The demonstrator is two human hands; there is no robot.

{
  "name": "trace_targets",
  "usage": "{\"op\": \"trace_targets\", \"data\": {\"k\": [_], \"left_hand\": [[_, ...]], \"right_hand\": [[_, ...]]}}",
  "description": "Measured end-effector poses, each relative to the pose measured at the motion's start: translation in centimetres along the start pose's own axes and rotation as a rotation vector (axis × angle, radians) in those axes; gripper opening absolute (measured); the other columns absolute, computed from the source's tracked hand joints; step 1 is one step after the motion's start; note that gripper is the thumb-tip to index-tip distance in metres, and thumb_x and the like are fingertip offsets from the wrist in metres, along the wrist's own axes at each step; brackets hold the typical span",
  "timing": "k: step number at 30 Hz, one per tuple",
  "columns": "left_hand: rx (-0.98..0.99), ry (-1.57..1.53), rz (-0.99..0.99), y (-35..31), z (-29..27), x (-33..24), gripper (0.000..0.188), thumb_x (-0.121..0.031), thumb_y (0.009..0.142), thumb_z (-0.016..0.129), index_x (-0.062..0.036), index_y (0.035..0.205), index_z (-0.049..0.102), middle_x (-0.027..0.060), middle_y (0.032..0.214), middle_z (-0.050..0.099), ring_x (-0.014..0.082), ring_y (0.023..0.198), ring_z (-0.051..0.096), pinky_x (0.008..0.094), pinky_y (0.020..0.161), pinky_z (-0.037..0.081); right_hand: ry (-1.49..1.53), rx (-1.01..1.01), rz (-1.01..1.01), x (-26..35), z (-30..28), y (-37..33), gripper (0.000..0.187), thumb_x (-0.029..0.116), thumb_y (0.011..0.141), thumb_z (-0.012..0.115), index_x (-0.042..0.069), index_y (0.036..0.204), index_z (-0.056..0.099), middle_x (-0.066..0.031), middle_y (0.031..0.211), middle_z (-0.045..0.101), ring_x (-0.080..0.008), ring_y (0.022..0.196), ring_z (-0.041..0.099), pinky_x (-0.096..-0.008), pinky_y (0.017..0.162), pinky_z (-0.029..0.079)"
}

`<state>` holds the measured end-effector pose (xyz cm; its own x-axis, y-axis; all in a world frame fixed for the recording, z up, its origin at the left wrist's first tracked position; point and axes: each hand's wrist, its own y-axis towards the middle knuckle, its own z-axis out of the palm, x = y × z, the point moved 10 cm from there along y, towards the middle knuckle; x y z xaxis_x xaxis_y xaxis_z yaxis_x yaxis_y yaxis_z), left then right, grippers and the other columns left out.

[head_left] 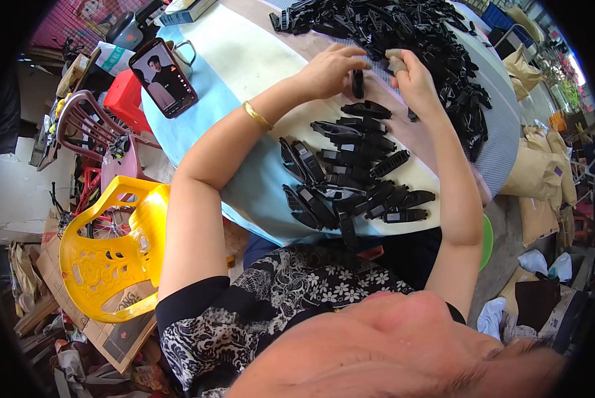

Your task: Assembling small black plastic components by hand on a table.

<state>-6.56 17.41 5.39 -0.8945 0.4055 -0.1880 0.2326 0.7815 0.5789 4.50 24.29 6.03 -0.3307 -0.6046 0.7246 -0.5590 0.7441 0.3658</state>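
On the cloth-covered round table, my left hand (334,71), with a gold bangle on its wrist, is closed on a slim black plastic piece (358,85) that hangs upright below the fingers. My right hand (411,79) is beside it at the edge of a large heap of black plastic pieces (430,46). Its fingers are pinched together, with greyish covers on the fingertips; what lies between them is too small to make out. Nearer to me, between my forearms, a loose group of longer black plastic pieces (357,156) lies on the cloth.
A phone (163,78) showing a video leans against a metal mug (186,54) at the table's left. A yellow plastic chair (111,252) and a red stool (128,99) stand left of the table. Brown sacks (539,172) are at the right, a green basin (487,242) under the edge.
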Motion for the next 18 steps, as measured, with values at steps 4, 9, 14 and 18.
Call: {"op": "trace_targets", "data": {"k": [4,9,14,18], "left_hand": [[0.092,-0.182,0.075,-0.2,1.1,0.4,0.032,-0.005,0.070,0.059,-0.0091,0.102,0.063,0.0106,0.103,0.059,0.0302,0.099,0.053,0.0381,0.085,0.045],[0.208,-0.209,-0.202,-1.1,1.7,0.7,0.027,-0.018,0.070,0.069,-0.0038,0.092,0.063,0.0151,0.092,0.061,0.0313,0.083,0.059,0.0372,0.073,0.047],[0.105,-0.277,-0.200,-1.4,0.5,0.8,0.031,-0.022,0.067,0.073,-0.0018,0.089,0.064,0.0151,0.080,0.061,0.0299,0.074,0.060,0.0355,0.068,0.048],[0.181,-0.278,-0.313,-1.8,1.2,1.9,0.029,-0.023,0.065,0.075,-0.0017,0.084,0.067,0.0139,0.075,0.062,0.0273,0.069,0.060,0.0346,0.065,0.048]], "right_hand": [[0.224,0.235,0.214,-0.9,2.4,-0.8,0.020,0.015,0.091,0.052,0.005,0.107,0.059,0.0007,0.069,0.055,-0.0024,0.053,0.043,-0.0171,0.047,0.036],[0.072,0.367,0.179,-0.9,3.9,-1.8,0.020,0.010,0.082,0.062,0.005,0.102,0.062,-0.0018,0.065,0.053,-0.0064,0.050,0.044,-0.0216,0.047,0.039],[-0.468,0.111,-0.326,2.7,2.2,-1.8,0.025,0.003,0.071,0.062,0.005,0.095,0.066,-0.0082,0.079,0.056,-0.0200,0.070,0.057,-0.0325,0.063,0.047],[-0.613,0.219,-0.266,2.3,2.1,-1.6,0.025,0.003,0.070,0.057,0.006,0.092,0.068,-0.0077,0.088,0.058,-0.0244,0.091,0.055,-0.0357,0.076,0.048]]}}
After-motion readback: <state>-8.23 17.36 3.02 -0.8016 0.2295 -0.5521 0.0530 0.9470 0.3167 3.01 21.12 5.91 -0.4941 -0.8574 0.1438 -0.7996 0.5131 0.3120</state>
